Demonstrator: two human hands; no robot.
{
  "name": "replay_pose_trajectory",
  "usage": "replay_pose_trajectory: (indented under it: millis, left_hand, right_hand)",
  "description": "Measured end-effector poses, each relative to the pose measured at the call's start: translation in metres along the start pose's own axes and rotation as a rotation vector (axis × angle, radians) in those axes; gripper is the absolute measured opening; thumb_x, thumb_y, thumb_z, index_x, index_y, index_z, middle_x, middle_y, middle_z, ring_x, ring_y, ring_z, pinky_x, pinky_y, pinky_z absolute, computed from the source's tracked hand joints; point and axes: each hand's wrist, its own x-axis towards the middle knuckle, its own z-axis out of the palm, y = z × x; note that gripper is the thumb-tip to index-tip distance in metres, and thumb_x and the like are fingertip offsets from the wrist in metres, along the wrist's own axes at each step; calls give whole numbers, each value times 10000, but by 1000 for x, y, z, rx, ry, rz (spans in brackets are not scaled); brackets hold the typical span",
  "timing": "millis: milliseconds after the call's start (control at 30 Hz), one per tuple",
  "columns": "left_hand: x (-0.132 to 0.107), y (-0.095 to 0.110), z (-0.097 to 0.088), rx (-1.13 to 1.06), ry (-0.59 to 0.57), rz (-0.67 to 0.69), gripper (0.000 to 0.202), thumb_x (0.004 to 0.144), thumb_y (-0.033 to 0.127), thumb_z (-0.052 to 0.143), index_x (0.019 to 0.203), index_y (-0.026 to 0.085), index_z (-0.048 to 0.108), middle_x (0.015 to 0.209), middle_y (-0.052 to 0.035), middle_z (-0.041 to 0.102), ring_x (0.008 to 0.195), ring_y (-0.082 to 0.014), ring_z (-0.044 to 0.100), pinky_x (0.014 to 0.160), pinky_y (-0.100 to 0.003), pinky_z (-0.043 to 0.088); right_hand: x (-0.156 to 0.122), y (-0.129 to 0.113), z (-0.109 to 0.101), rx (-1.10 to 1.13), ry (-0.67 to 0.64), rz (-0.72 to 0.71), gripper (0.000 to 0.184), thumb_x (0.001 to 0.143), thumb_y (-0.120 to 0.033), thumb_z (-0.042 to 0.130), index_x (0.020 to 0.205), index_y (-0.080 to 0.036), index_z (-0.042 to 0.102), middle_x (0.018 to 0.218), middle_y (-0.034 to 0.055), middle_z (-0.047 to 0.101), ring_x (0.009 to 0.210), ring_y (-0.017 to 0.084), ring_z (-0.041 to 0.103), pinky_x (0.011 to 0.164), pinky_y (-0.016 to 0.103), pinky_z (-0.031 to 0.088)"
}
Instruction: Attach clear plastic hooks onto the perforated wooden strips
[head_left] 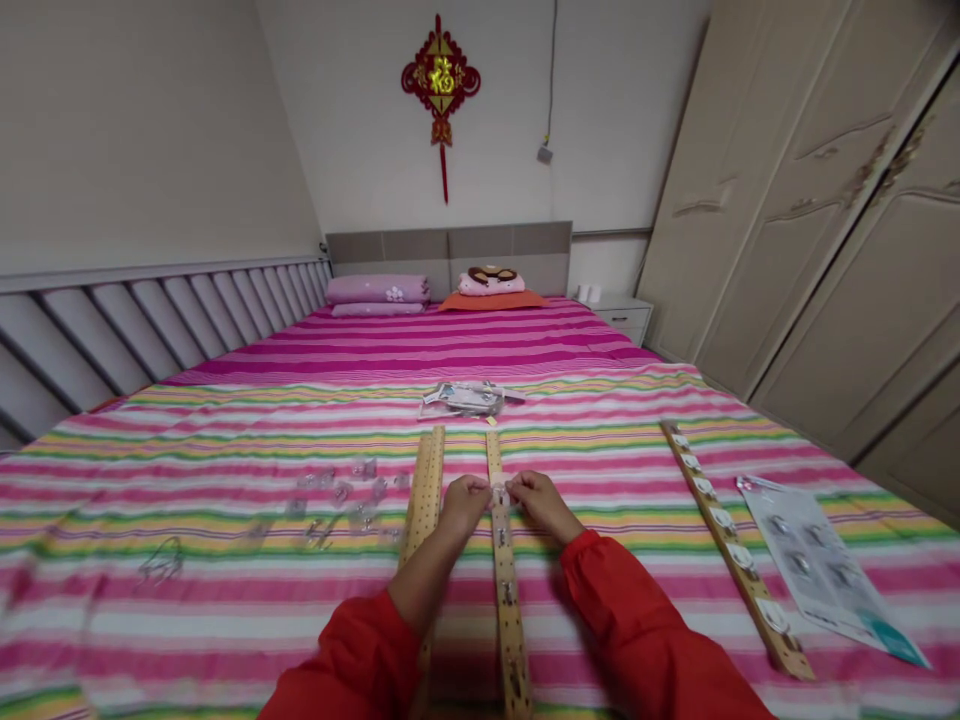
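Observation:
Both of my hands meet over a narrow wooden strip with holes (503, 560), which lies lengthwise in front of me. My left hand (466, 503) pinches the left side of a small clear piece (499, 488) near the strip's far part. From the other side, the closed fingertips of my right hand (541, 502) grip the same piece. Nearer to me, several small metal hooks (508, 592) sit along the strip. Left of it lie more perforated wooden strips (425, 490), partly covered by my left forearm.
Loose clear pieces (364, 515) are scattered on the striped bedsheet (225, 600) at the left, near a thin wire tangle (161, 560). Plastic packets (465, 398) lie farther back. On the right are a wooden strip with white hooks (731, 540) and a blister pack (825, 570).

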Motion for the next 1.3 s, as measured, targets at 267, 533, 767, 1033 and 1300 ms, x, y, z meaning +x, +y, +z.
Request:
replay_pose_trajectory:
  millis: [267,533,767,1033,1300]
  left_hand:
    - [13,-14,4,116,61,-32,91,586,103,578,527,167,551,451,44,544,492,-112,536,516,-208,379]
    - [23,-23,7,142,58,-29,62,587,121,573,549,166,553,479,38,550,521,-117,555,536,-204,395]
    - [29,-31,7,180,58,-20,59,593,173,590,553,173,547,495,24,569,549,-129,568,544,-210,402]
    - [32,-36,7,227,78,-27,78,577,200,625,545,170,560,487,19,566,568,-137,576,538,-211,386]
    - [34,-40,7,232,64,-38,123,592,213,635,514,169,551,450,31,532,535,-130,556,520,-210,372]
  right_hand:
    - [6,25,6,-110,-14,15,214,709,-349,509,547,-232,434,346,-93,408,312,92,374,365,212,275]
    - [8,34,5,-202,-2,-23,222,743,-340,493,565,-238,411,354,-94,404,325,102,401,383,217,302]
    - [12,37,6,-275,43,-90,236,725,-329,500,529,-236,407,411,-72,403,433,117,402,425,223,295]
    - [11,33,6,-324,54,-125,241,718,-342,492,520,-234,409,466,-50,426,497,133,399,460,235,302]
    - [12,37,5,-341,62,-111,243,705,-366,495,519,-231,414,491,-43,442,526,138,408,487,243,306]
